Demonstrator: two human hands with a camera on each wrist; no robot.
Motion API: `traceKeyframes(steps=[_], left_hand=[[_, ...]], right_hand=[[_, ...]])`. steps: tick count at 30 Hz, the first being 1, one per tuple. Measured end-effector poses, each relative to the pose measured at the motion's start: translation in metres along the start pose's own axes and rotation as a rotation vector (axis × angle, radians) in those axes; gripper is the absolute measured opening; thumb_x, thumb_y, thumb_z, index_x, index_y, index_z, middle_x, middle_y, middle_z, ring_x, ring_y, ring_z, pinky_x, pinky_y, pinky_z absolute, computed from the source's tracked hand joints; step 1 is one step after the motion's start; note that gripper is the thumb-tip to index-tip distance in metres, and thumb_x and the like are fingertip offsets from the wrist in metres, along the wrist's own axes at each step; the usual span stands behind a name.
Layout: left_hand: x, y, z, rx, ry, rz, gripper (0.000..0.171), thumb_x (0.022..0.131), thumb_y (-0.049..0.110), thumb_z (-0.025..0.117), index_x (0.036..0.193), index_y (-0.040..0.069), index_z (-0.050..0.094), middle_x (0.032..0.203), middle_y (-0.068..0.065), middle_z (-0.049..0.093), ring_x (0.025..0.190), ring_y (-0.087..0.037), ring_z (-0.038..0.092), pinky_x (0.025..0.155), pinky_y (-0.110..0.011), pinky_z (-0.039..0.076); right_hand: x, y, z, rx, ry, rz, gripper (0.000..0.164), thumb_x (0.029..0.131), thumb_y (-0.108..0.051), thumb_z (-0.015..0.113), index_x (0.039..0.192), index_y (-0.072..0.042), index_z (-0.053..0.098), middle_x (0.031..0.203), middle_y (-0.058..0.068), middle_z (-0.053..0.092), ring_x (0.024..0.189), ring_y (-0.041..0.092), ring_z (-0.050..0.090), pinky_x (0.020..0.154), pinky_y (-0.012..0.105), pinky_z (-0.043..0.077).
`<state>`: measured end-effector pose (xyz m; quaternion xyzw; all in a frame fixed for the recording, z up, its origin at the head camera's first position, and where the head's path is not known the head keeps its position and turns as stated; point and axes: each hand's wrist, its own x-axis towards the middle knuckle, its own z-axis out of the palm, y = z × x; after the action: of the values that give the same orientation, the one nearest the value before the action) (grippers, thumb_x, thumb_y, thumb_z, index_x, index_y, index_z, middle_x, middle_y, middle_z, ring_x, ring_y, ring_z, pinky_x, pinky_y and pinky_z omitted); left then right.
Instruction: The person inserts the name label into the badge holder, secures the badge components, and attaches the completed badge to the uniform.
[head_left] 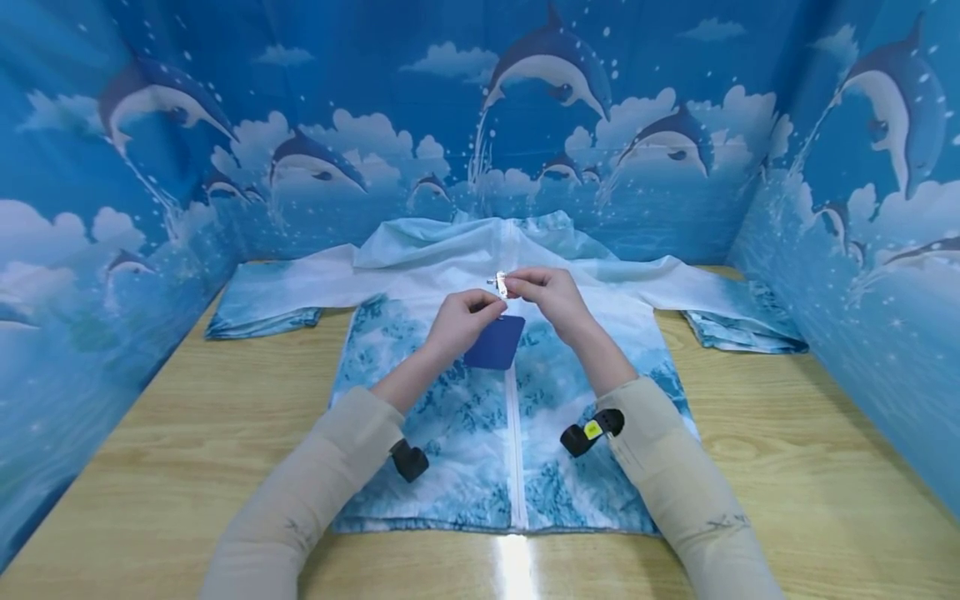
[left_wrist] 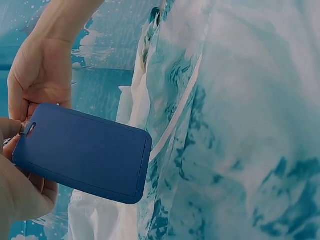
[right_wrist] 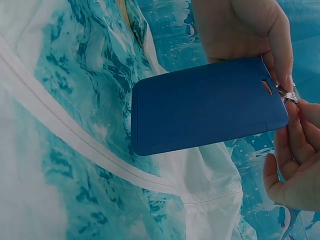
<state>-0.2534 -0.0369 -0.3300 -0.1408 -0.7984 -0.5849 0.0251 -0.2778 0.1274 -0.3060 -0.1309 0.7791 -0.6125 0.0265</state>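
A blue badge holder (head_left: 494, 342) hangs in front of a zipped jacket (head_left: 420, 467) spread on the table. My left hand (head_left: 463, 321) pinches the short strap by the holder's slot, between thumb and finger. Just above it, my right hand (head_left: 551, 296) pinches a shiny metal clip (head_left: 502, 285). From the left wrist, the flat face of the badge holder (left_wrist: 85, 152) shows, with the left hand (left_wrist: 22, 190) below and the right hand (left_wrist: 45, 75) above. In the right wrist view, fingertips partly cover the clip (right_wrist: 289, 95).
The jacket is blue and white, with a white zip (head_left: 514, 450) down its middle. Its left-side sleeve (head_left: 277, 292) and right-side sleeve (head_left: 738, 308) lie outstretched with folded ends. Dolphin-print curtains (head_left: 420, 108) enclose the wooden table (head_left: 195, 433) at the back and sides.
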Motion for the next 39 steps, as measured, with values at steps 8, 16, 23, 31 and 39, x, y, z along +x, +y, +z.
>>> traceKeyframes(steps=[8, 16, 23, 31, 39], left_hand=[[0.0, -0.001, 0.0, 0.034, 0.018, 0.027, 0.022, 0.093, 0.021, 0.058, 0.102, 0.003, 0.068, 0.1, -0.012, 0.066, 0.088, -0.02, 0.059, 0.076, -0.033, 0.048], [0.0, -0.002, 0.0, 0.16, 0.062, 0.109, 0.022, 0.093, 0.018, 0.057, 0.105, 0.004, 0.069, 0.098, -0.008, 0.066, 0.087, -0.019, 0.061, 0.074, -0.031, 0.05], [-0.001, -0.003, 0.0, 0.231, 0.086, 0.219, 0.02, 0.092, 0.015, 0.056, 0.095, 0.003, 0.071, 0.084, -0.007, 0.062, 0.07, -0.019, 0.052, 0.063, -0.031, 0.044], [-0.001, -0.003, 0.001, 0.24, 0.081, 0.256, 0.018, 0.091, 0.013, 0.058, 0.094, 0.002, 0.072, 0.084, -0.007, 0.065, 0.07, -0.018, 0.055, 0.064, -0.03, 0.046], [0.001, -0.003, -0.006, -0.034, -0.081, 0.065, 0.027, 0.095, 0.019, 0.055, 0.109, -0.001, 0.067, 0.107, -0.014, 0.066, 0.097, -0.022, 0.06, 0.082, -0.036, 0.047]], right_hand=[[0.0, 0.004, -0.001, 0.001, 0.017, -0.028, 0.031, 0.093, -0.023, 0.058, 0.107, 0.003, 0.065, 0.087, 0.003, 0.063, 0.091, 0.02, 0.055, 0.091, 0.041, 0.04], [-0.001, 0.0, -0.001, -0.086, 0.017, -0.071, 0.035, 0.091, -0.028, 0.061, 0.113, -0.001, 0.064, 0.101, 0.011, 0.063, 0.101, 0.023, 0.053, 0.089, 0.041, 0.041], [-0.002, -0.005, 0.006, -0.223, 0.02, -0.1, 0.034, 0.087, -0.028, 0.066, 0.112, -0.004, 0.064, 0.084, 0.018, 0.06, 0.083, 0.034, 0.054, 0.067, 0.038, 0.044], [-0.003, -0.008, 0.008, -0.277, 0.027, -0.108, 0.027, 0.089, -0.022, 0.064, 0.108, -0.003, 0.066, 0.095, 0.012, 0.064, 0.087, 0.023, 0.058, 0.071, 0.037, 0.047], [-0.004, -0.005, 0.005, -0.249, 0.001, -0.125, 0.03, 0.09, -0.022, 0.062, 0.111, -0.002, 0.066, 0.097, 0.013, 0.064, 0.083, 0.023, 0.057, 0.067, 0.04, 0.047]])
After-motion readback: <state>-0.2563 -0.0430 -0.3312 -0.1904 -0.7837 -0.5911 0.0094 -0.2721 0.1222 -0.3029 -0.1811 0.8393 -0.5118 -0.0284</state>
